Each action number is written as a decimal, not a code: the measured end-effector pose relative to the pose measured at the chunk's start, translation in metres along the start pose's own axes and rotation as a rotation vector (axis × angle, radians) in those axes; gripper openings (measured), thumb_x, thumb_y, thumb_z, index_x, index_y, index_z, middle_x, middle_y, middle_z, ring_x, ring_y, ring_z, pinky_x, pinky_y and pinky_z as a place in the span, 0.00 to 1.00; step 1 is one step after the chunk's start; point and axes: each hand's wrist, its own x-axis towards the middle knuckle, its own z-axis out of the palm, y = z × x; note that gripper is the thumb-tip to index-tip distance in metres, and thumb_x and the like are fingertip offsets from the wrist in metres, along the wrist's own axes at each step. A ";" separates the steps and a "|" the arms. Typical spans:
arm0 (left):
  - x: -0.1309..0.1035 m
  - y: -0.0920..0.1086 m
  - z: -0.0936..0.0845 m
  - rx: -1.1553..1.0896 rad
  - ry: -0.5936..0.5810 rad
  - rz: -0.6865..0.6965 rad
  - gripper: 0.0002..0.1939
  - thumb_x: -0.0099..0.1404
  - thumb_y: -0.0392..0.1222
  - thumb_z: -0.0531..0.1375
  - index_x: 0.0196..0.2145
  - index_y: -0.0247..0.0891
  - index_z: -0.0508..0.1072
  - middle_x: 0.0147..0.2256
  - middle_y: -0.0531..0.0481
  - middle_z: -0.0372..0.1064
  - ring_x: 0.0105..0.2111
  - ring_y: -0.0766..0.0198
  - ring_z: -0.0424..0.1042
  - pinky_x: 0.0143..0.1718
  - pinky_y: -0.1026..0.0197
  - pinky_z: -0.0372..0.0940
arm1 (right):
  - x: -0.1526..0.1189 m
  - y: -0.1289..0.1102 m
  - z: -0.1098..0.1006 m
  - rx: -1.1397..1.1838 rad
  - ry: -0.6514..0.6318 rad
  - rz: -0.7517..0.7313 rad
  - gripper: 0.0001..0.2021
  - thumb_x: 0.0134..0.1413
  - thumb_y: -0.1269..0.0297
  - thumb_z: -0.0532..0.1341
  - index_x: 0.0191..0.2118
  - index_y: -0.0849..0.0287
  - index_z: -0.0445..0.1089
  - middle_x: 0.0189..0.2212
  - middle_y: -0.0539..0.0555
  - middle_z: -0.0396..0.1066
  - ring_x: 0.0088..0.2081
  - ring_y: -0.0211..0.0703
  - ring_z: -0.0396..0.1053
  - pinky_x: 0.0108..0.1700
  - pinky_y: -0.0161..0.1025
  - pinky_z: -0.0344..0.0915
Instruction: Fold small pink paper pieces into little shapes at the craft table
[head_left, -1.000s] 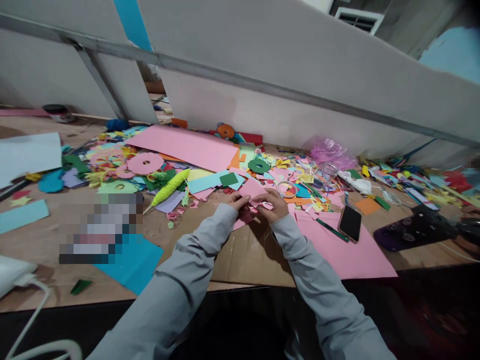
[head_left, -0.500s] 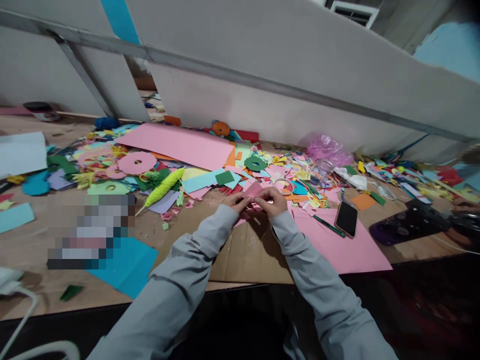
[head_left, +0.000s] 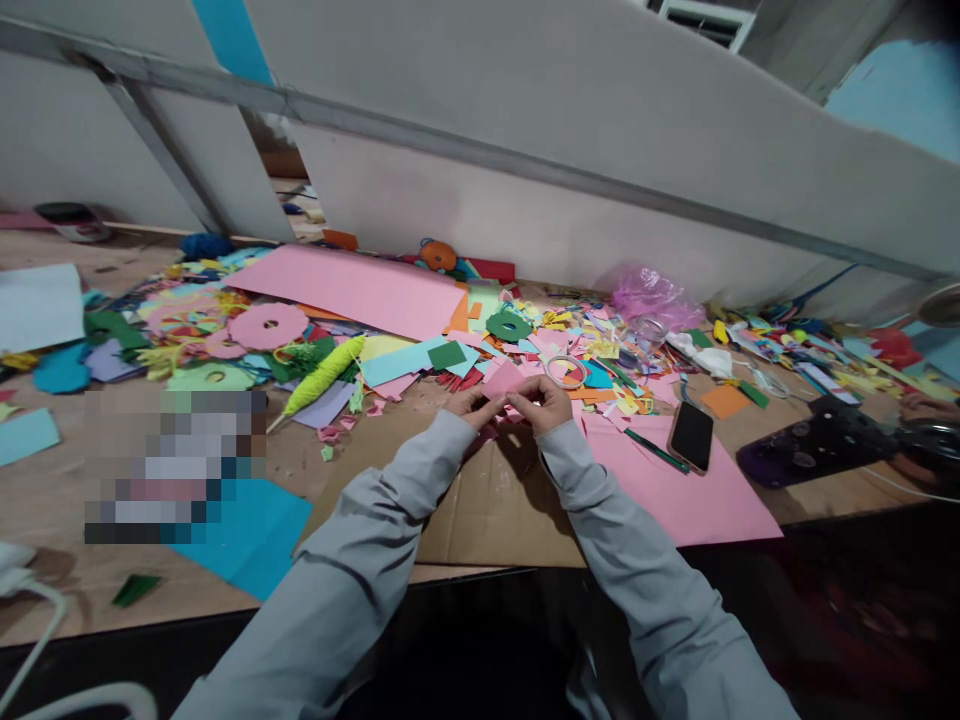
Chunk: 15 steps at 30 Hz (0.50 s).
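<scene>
Between my two hands is a small piece of pink paper (head_left: 504, 378), its upper part showing above the fingers. My left hand (head_left: 474, 405) pinches it from the left. From the other side my right hand (head_left: 544, 402) grips it, fingertips meeting those of the left. Both hands are over a brown cardboard sheet (head_left: 495, 505) at the table's front edge. Pink and other coloured paper scraps (head_left: 551, 345) lie just beyond the fingers. A roll of clear tape (head_left: 565, 372) rests close to my right hand.
To the right, a pink sheet (head_left: 720, 505) bears a phone (head_left: 691, 437) and a green pen (head_left: 656, 450). A dark bottle (head_left: 806, 450) lies farther right. On the left are a yellow-green yarn spindle (head_left: 324, 375) and a blue sheet (head_left: 259, 540). A white partition (head_left: 450, 180) stands behind.
Both hands stay nearly in place on the pink paper, with only small finger movements. The whole view has shifted slightly.
</scene>
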 end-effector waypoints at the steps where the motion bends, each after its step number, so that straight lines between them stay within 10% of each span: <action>1: -0.001 0.001 0.000 0.005 0.006 0.005 0.22 0.47 0.55 0.67 0.32 0.34 0.73 0.25 0.51 0.72 0.21 0.68 0.69 0.21 0.66 0.65 | 0.000 0.000 0.000 0.003 -0.003 -0.001 0.12 0.40 0.56 0.67 0.26 0.58 0.67 0.23 0.49 0.67 0.27 0.37 0.63 0.30 0.36 0.64; 15: 0.002 -0.001 0.001 0.011 0.086 0.013 0.18 0.47 0.53 0.67 0.26 0.35 0.71 0.21 0.53 0.69 0.20 0.68 0.67 0.25 0.64 0.64 | 0.002 0.006 0.003 0.090 -0.010 0.003 0.16 0.38 0.57 0.68 0.33 0.58 0.67 0.30 0.50 0.68 0.31 0.38 0.66 0.34 0.36 0.65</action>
